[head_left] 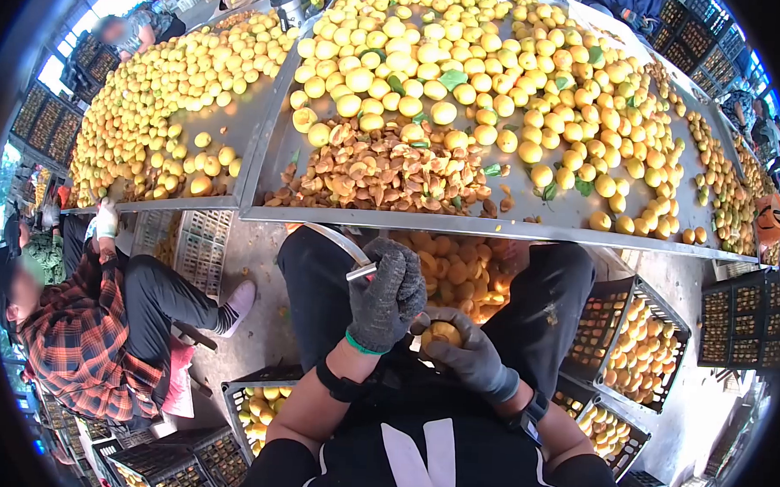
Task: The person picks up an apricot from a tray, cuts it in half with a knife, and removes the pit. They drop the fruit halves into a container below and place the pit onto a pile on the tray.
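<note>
My left hand (388,297), in a dark grey knitted glove, is closed around a metal tool with a silvery rod-like end (361,272). A pale curved strip (338,243) runs from near that fist up towards the table edge. In a thinner grey glove, my right hand (474,359) grips an apricot (442,338), its shaded brownish-yellow face turned up. The two hands are close together over my lap. Between my knees, below the table, lie many yellow-orange apricots (463,273).
A metal-rimmed table (391,219) bears heaped whole apricots (433,58) and a pile of brown pits (393,170). Crates of apricots (642,350) flank me. To my left sits a person in a plaid shirt (90,344); others are around the table's far side.
</note>
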Motion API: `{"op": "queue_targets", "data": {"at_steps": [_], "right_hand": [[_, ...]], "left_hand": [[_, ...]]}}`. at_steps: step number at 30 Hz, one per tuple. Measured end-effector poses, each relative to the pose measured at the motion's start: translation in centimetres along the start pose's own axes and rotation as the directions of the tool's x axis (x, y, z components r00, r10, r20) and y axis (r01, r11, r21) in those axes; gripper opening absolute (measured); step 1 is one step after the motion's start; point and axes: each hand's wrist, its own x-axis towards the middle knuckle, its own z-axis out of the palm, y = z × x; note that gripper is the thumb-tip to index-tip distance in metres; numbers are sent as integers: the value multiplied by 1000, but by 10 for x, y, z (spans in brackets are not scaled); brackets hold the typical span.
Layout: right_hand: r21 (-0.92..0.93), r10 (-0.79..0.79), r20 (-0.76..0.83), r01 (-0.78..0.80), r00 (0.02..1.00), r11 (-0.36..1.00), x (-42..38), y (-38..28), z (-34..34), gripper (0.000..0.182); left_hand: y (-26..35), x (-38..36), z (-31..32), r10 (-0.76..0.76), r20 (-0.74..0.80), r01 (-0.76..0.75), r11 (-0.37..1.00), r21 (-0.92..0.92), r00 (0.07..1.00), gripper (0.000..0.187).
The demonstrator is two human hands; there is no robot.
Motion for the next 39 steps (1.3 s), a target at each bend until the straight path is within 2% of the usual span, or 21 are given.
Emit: {"op": "queue_targets", "data": {"at_steps": [4,8,14,16,17,19,20,22,26,27,28,29,32,33,34,35,36,37,39], "right_hand": [[-34,-60,-42,59,997,998,-4,-1,7,44],[-1,-95,-38,95,995,995,-1,6,9,43],[-93,-106,-68,99,992,991,-7,0,14,40],[-131,-94,-97,81,991,988,-9,-4,17,37],[-130,-92,-96,79,991,988,-9,-2,17,37],[-245,-239,-59,218,969,945,-8,4,16,35],[-243,-237,-57,216,970,946,-6,9,14,35],[-523,-488,14,422,873,740,-2,17,10,33],[-521,-510,-10,431,860,737,-4,13,16,34],[-192,-275,-37,263,961,945,-8,3,15,32],[156,-26,24,22,999,988,-11,-2,15,31],[157,-23,23,19,999,987,-12,-1,17,31],[113,-39,22,37,999,993,-7,9,21,27],[-173,-278,16,276,960,945,0,22,18,25],[-438,-493,79,474,867,764,5,20,23,23],[-439,-492,79,473,867,764,2,13,25,23],[-222,-204,-73,183,976,958,-6,1,27,22],[44,132,-142,-127,981,991,-10,-9,30,22],[46,135,-112,-130,984,990,-11,-8,27,21]], "left_hand": [[-1,-5,8,59,-41,-58,998,27,997,10],[-2,-7,5,52,-24,-52,999,1,998,9],[-4,-9,12,35,-10,-35,999,20,999,6],[-4,-8,17,-32,-120,35,999,22,992,5],[-3,-8,15,-32,-122,35,999,22,992,5],[0,-8,11,-122,-73,116,990,-78,990,8],[0,-8,10,-122,-76,116,990,-76,990,8],[1,-8,10,-170,-87,164,984,-66,982,8],[2,-10,10,-190,-132,179,980,-89,973,8],[2,-9,7,-218,-117,204,972,-119,969,8],[2,-9,3,-246,-102,230,962,-148,964,9],[1,-10,-1,-247,-104,231,961,-150,963,9],[-3,-13,-4,-296,-112,277,948,-157,949,10],[-4,-17,2,-243,-185,233,970,-74,952,11],[-5,-18,6,-183,-252,192,981,14,950,12],[-7,-18,7,-183,-252,192,981,13,950,12],[-8,-18,8,-200,-260,203,979,-15,945,12],[-8,-18,8,-214,-267,211,977,-43,940,12],[-9,-16,4,-225,-246,220,974,-47,943,12]]}}
